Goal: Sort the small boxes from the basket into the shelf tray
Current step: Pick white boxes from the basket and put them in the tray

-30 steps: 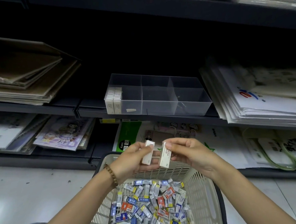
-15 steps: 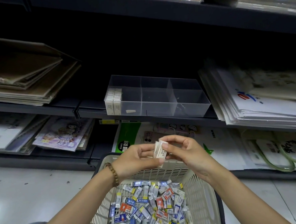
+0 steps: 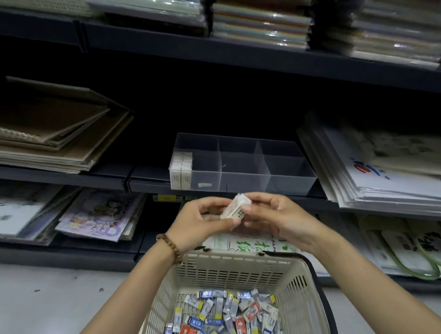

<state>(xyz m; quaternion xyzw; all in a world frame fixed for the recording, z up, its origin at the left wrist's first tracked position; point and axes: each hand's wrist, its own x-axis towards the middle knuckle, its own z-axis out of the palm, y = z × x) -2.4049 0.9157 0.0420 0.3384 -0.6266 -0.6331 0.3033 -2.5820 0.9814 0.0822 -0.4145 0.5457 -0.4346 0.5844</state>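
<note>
A: Fingers point(image 3: 209, 205) of the left hand point(image 3: 195, 221)?
B: Curled round a small white box point(image 3: 235, 209). The right hand point(image 3: 278, 216) pinches it too, above the basket point(image 3: 233, 268).
A: And the tray point(image 3: 242, 179)?
B: On the shelf point(image 3: 147, 177) just beyond the hands. White boxes point(image 3: 181, 170) stand in its left compartment, and loose coloured boxes point(image 3: 223, 319) lie in the basket.

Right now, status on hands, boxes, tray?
Left hand and right hand both pinch white boxes above basket. Clear tray holds a stack in its left compartment. Nothing between hands and tray.
</note>
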